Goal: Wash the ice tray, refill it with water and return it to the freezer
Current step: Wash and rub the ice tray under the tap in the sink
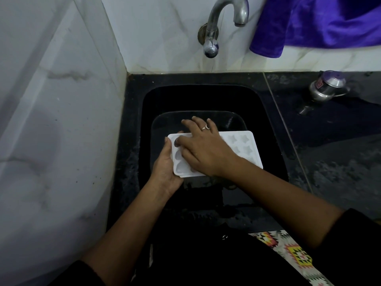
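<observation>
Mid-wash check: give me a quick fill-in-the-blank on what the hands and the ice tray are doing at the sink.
1. The left hand grips the ____ end of the ice tray.
2. The right hand lies spread on ____ of the tray.
3. The tray is held over a sink that is ____ in colour.
4. The cloth hanging beside the tap is ____.

Missing words: left; top; black; purple.

No legible text, red label [319, 84] on the steel pot [324, 94] too blurred to read
</observation>
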A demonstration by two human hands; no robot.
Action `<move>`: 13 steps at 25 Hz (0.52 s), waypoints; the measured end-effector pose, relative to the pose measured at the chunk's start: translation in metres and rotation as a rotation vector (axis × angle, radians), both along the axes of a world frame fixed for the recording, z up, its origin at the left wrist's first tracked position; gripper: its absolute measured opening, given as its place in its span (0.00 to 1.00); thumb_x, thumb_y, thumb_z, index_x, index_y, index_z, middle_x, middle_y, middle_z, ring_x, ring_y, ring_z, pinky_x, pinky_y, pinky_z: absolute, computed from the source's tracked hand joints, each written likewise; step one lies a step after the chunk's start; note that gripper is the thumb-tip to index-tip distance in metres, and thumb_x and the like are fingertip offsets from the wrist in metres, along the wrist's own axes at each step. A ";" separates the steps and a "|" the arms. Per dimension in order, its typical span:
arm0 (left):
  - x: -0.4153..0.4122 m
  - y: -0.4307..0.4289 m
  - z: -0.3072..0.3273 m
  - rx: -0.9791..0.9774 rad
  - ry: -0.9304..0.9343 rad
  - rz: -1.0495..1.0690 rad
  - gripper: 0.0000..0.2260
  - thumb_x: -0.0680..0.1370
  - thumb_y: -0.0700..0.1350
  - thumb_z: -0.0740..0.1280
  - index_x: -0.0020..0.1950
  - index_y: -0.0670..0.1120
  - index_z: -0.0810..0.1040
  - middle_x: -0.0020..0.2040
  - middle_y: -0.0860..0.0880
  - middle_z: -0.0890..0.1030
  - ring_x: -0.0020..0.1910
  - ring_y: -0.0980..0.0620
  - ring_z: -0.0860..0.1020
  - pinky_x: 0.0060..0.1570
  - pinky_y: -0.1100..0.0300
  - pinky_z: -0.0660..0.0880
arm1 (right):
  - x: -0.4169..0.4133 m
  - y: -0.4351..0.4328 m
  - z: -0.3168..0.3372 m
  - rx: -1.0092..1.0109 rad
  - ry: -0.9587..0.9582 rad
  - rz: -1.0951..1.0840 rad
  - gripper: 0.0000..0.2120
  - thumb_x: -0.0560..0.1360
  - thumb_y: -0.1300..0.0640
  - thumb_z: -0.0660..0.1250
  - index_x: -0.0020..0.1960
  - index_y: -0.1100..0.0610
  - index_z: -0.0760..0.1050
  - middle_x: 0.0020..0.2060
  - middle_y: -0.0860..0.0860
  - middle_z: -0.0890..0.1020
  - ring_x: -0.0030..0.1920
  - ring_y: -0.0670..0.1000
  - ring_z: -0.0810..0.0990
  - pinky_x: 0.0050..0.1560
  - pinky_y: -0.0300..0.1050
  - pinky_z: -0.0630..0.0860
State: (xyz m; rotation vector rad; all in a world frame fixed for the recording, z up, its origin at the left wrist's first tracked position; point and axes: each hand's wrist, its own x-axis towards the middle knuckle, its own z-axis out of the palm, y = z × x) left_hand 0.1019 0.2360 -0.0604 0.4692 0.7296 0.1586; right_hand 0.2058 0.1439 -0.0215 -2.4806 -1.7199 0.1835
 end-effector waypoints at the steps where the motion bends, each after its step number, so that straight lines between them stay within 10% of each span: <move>1: 0.001 0.000 0.000 0.000 -0.002 0.004 0.27 0.86 0.63 0.52 0.66 0.46 0.81 0.59 0.41 0.87 0.53 0.44 0.88 0.58 0.43 0.80 | 0.002 0.000 0.001 0.004 0.004 -0.023 0.25 0.80 0.44 0.48 0.65 0.46 0.79 0.78 0.60 0.66 0.80 0.64 0.59 0.78 0.70 0.53; 13: 0.001 0.003 -0.004 0.028 0.001 0.007 0.28 0.86 0.64 0.52 0.66 0.44 0.81 0.61 0.40 0.86 0.55 0.43 0.87 0.58 0.43 0.80 | -0.005 0.000 0.000 -0.019 -0.021 0.032 0.26 0.79 0.43 0.47 0.66 0.49 0.77 0.78 0.60 0.65 0.80 0.64 0.59 0.77 0.71 0.54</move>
